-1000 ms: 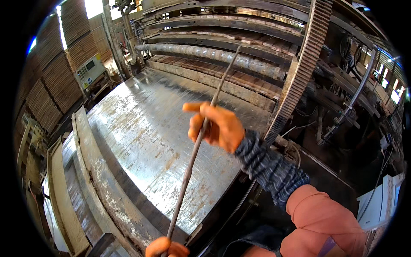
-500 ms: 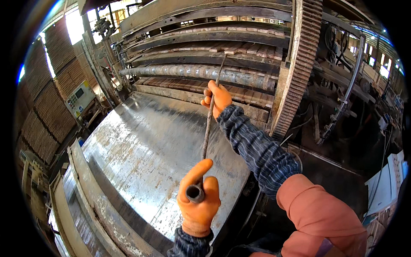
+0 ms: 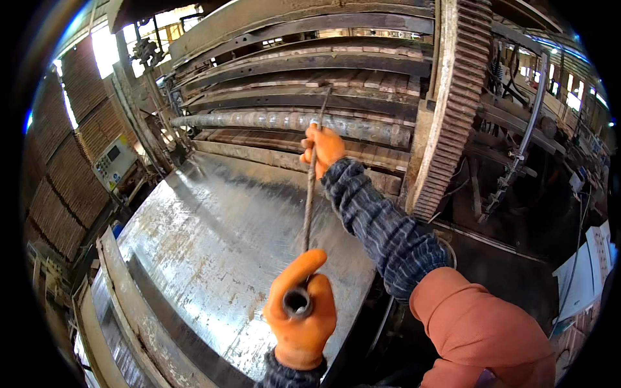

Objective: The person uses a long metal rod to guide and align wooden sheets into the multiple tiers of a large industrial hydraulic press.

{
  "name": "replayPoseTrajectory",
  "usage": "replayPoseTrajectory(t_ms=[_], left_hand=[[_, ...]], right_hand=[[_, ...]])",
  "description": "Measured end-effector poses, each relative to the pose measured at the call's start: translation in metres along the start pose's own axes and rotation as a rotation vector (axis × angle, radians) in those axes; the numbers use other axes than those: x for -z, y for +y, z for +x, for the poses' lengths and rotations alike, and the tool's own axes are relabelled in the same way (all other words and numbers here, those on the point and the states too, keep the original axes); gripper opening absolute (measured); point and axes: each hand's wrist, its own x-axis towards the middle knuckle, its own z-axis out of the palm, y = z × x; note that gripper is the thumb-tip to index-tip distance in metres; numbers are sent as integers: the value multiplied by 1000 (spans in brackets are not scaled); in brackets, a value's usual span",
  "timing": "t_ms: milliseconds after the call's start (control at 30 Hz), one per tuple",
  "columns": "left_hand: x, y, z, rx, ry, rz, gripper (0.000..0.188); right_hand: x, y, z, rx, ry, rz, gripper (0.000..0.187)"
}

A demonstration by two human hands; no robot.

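Note:
Both my hands wear orange gloves and grip one long thin metal pipe [image 3: 310, 194]. My left hand [image 3: 301, 317] wraps the near open end of the pipe, low in the middle of the view. My right hand [image 3: 323, 147] is stretched forward and closed around the pipe farther up, close to a long grey roller [image 3: 259, 121]. The far tip of the pipe reaches past that roller into the machine's dark slats. Below the pipe lies a big shiny sloping metal plate [image 3: 213, 239].
A tall toothed gear wheel [image 3: 453, 110] stands right of my right arm. Stacked bricks [image 3: 61, 187] line the left wall beside a small control box [image 3: 113, 161]. Pipes, cables and dark machine parts fill the right side.
My left hand has come up into view along the pipe and my right hand has pushed forward toward the roller. The pipe's far end has gone deeper into the machine.

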Motion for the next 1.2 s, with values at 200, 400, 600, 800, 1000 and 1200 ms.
replayPoseTrajectory(t_ms=[200,400,600,800,1000,1200], left_hand=[[10,10,1,-205,-75,250,26],[1,10,21,-246,-85,243,27],[-11,-8,36,-191,-98,176,24],[-6,-15,46,-231,-102,189,25],[1,-3,49,-329,-211,270,28],[2,-21,79,-474,-335,284,25]], right_hand=[[-22,-10,-19,36,16,22,7],[-18,-16,-11,24,102,-16,20],[0,-21,7,52,143,69,18],[1,-16,17,74,127,55,19],[1,-21,7,86,146,148,18],[-3,-27,41,126,41,116,16]])
